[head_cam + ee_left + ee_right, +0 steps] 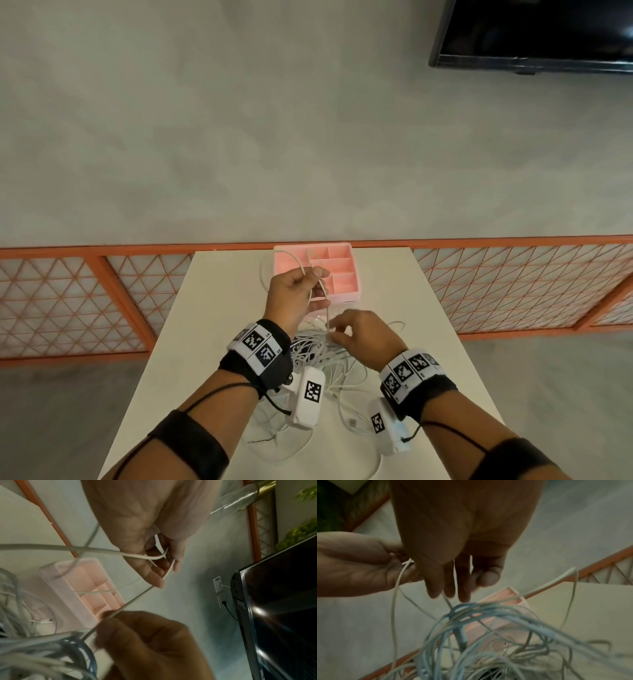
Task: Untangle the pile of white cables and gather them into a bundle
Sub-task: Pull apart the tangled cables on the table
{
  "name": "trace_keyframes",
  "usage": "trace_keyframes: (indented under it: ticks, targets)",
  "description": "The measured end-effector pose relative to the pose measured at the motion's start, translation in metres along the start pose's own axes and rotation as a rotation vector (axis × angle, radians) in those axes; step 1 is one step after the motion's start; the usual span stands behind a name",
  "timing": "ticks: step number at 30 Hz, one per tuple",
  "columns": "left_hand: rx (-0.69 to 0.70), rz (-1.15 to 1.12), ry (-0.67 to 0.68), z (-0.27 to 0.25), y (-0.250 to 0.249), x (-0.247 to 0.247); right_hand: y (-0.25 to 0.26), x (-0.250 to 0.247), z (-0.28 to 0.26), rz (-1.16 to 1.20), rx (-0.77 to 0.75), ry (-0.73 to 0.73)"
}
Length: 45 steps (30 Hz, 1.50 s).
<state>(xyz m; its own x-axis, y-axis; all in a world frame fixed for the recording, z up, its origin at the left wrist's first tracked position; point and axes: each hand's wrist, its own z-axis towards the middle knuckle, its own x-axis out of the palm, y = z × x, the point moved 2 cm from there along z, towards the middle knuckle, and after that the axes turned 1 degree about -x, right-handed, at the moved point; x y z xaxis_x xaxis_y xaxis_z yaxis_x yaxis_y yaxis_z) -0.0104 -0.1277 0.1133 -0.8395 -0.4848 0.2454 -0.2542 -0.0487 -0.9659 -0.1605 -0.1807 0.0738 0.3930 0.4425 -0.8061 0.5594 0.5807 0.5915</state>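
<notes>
A tangled pile of white cables (318, 356) lies on the white table (219, 308), between my wrists. My left hand (313, 277) is raised above the pile and grips loops of one white cable (147, 557) in curled fingers. A taut strand (137, 599) runs from it down to my right hand (334, 334), which pinches that strand just above the pile. In the right wrist view the strand (455, 574) passes between my right hand's fingers (464, 588), with the pile (488, 635) below. The lower part of the pile is hidden by my wrists.
A pink compartment tray (342, 263) stands at the table's far edge, right behind my left hand, with a cable loop hanging over it. An orange lattice railing (102, 294) runs behind the table. A black screen (534, 31) hangs on the wall at upper right.
</notes>
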Motion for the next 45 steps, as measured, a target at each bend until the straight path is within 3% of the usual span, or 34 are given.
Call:
trace_keyframes:
  ticks: [2, 5, 7, 16, 21, 23, 27, 31, 34, 37, 38, 40, 43, 45]
  targets:
    - [-0.001, -0.007, 0.025, -0.004, -0.001, 0.0, 0.0, 0.008, 0.003, 0.163, 0.052, 0.042]
    - [-0.021, 0.055, 0.043, -0.008, 0.009, -0.006, -0.004, 0.013, 0.005, 0.33, 0.113, -0.044]
    - [-0.039, 0.223, 0.106, -0.011, 0.026, -0.01, -0.004, 0.012, 0.007, 0.451, 0.13, -0.12]
    - [-0.057, 0.635, 0.332, -0.021, 0.076, -0.027, -0.007, 0.017, -0.003, 0.404, 0.176, -0.108]
    - [-0.06, 0.771, 0.258, -0.032, 0.097, -0.029, -0.004, 0.026, -0.013, 0.351, 0.217, -0.081]
    - [-0.092, 0.743, 0.233, -0.035, 0.102, -0.028, -0.005, 0.021, -0.013, 0.364, 0.231, -0.162]
    - [-0.132, 0.808, 0.28, -0.044, 0.113, -0.033, -0.001, -0.019, -0.007, 0.6, 0.257, -0.415]
    - [-0.143, 0.793, 0.161, -0.039, 0.101, -0.043, 0.022, -0.066, -0.002, 0.731, 0.174, -0.398]
    - [-0.019, 0.736, -0.014, -0.029, 0.062, -0.043, 0.034, -0.085, 0.003, 0.683, 0.125, -0.339]
    - [0.252, 0.554, -0.191, -0.025, 0.014, -0.035, 0.041, -0.084, 0.003, 0.63, 0.104, -0.232]
    - [0.356, 0.516, -0.176, -0.026, 0.0, -0.031, 0.044, -0.08, 0.002, 0.609, 0.092, -0.176]
    - [0.49, 0.533, 0.0, -0.031, -0.019, -0.02, 0.051, -0.07, 0.0, 0.591, 0.054, -0.082]
    - [0.559, 0.656, 0.286, -0.035, -0.024, -0.011, 0.061, -0.066, -0.001, 0.699, 0.023, -0.081]
    - [0.598, 0.683, 0.297, -0.036, -0.023, -0.011, 0.065, -0.069, -0.001, 0.785, 0.008, -0.071]
